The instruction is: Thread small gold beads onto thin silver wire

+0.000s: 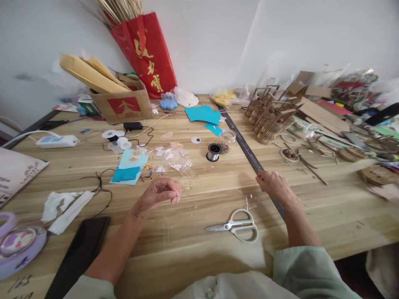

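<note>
My left hand is held over the middle of the table with thumb and fingers pinched together; whatever is between them is too small to make out. Small gold beads lie just beyond its fingertips. My right hand is closed above the dark strip running across the tabletop, and its grip hides anything inside. White-handled scissors lie between my forearms, blades pointing left. A spool of thin wire stands farther back, beside small bags of beads.
Blue paper pieces and a black phone are on the left. Small wooden baskets crowd the back right near cardboard scraps. A cardboard box and a red bag stand at the back.
</note>
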### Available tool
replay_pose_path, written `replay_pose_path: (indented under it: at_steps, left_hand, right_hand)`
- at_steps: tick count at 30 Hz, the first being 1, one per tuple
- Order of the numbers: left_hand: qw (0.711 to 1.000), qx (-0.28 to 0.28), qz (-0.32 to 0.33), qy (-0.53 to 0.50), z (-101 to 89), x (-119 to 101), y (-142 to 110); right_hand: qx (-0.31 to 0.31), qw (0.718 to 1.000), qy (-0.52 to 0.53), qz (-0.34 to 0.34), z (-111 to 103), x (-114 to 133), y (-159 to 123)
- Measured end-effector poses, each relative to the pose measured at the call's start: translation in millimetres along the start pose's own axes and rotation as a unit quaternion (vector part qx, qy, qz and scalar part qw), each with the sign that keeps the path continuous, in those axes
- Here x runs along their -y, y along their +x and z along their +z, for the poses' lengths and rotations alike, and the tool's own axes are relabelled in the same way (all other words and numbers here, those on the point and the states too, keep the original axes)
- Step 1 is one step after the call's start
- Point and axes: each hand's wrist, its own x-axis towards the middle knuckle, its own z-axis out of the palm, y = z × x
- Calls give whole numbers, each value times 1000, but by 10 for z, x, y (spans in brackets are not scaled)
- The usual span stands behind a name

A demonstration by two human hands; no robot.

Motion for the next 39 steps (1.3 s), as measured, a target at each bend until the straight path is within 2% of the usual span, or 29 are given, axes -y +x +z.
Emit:
replay_pose_path:
  at_steps: [8, 12, 19, 24, 29, 34, 39]
  left_hand:
    - [999, -22, -3, 36, 11, -73, 0]
    - [998, -46, 29, 41, 33, -133, -1]
    - [980, -166, 90, 63, -1, -212, -4]
    - [962, -226, 38, 145, 27, -236, -32]
    - [961, -205, -28, 183, 192, -229, -113]
    - [960, -213, -49, 173, 305, -167, -214]
    - [953, -262, -31, 150, 244, -39, -298]
  right_hand:
    - [39, 999, -28, -6, -21, -54, -99]
    - [74, 996, -49, -10, -21, -81, -129]
    - [92, 995, -46, -4, -16, -173, -162]
    - [76, 996, -35, -9, 10, -171, -186]
    - [55, 998, -24, -9, 30, -171, -214]
    - [36, 999, -18, 7, 69, -214, -233]
    - [15, 999, -7, 27, 66, -253, -257]
